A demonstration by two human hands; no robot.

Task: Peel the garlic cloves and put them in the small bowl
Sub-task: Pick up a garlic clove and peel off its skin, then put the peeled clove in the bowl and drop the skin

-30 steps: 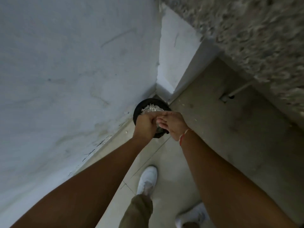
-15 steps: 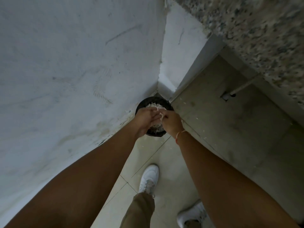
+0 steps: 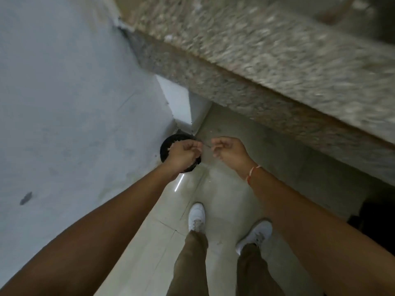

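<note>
My left hand hovers over a black round bin on the floor in the wall corner. Its fingers are curled round a small thing, most likely a garlic clove, which the fist hides. My right hand is a short way to the right, clear of the bin, with thumb and forefinger pinched. A thin dark sliver of peel sticks out in the gap between the two hands, at the right fingertips. The small bowl is not in view.
A speckled granite counter overhangs at the upper right, blurred. A pale wall fills the left. My two white shoes stand on the tiled floor below the hands. Something dark sits at the right edge.
The hands were pressed together over the bin; now they have pulled apart, the right hand going right. The view has swung up, bringing the counter in.
</note>
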